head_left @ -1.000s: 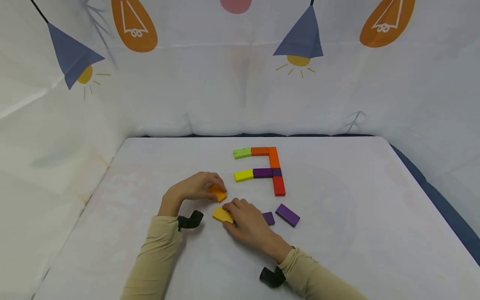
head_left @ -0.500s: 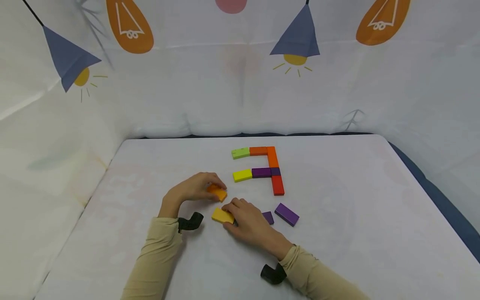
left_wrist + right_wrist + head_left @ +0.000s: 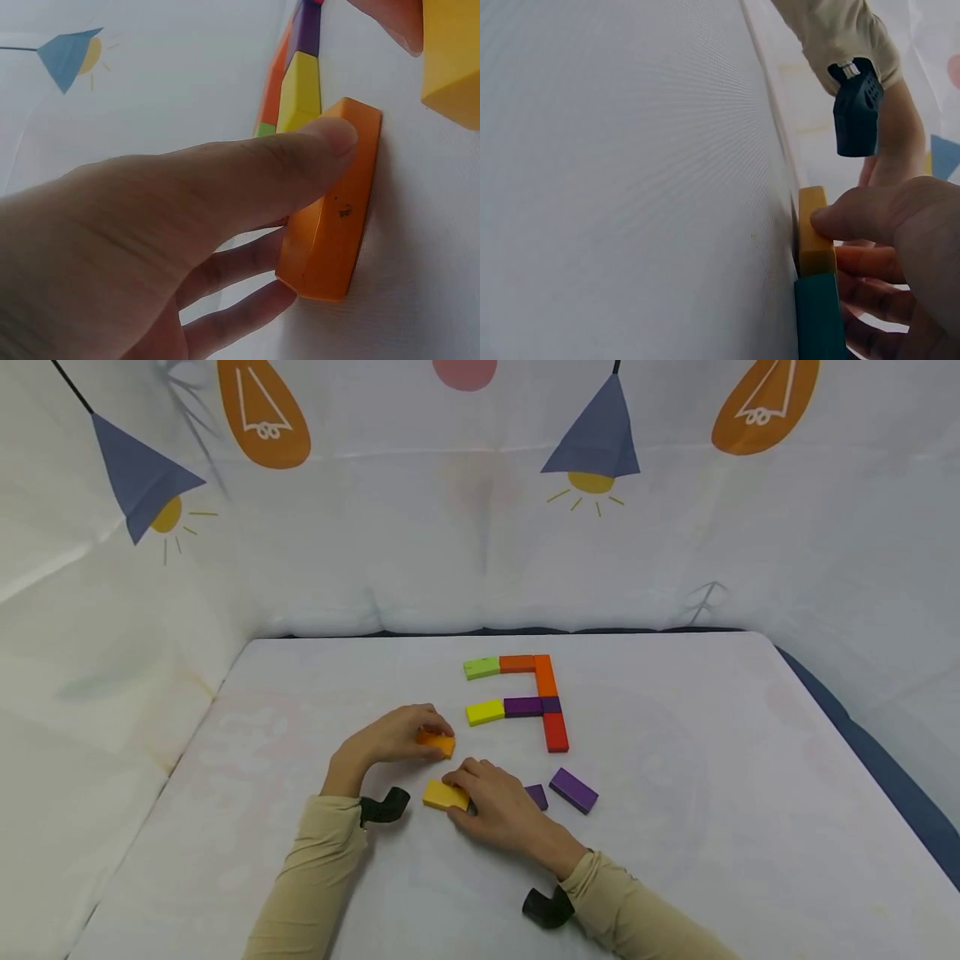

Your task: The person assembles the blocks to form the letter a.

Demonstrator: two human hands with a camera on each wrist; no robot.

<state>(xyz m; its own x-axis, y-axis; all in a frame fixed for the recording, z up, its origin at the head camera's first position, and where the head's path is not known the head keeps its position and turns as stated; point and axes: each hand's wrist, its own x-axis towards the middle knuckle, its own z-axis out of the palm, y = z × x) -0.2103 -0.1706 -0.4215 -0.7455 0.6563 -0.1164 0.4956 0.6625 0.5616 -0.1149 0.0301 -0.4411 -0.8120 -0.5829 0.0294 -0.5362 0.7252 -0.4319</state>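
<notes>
My left hand pinches an orange block between thumb and fingers, left of centre on the white table. Just nearer to me, my right hand holds a golden-yellow block, thumb on one side and fingers on the other. A teal block sits end to end with the yellow one in the right wrist view; the right hand hides most of it from the head view. Past that hand a purple block shows partly, and another purple block lies askew to its right.
Beyond the hands lies a joined row of blocks: lime green, orange, red-orange, purple, bright yellow and red. A white printed cloth hangs behind the table.
The orange block has turned a little in my left hand, its near end swinging away from me. My right hand and the golden-yellow block have hardly moved.
</notes>
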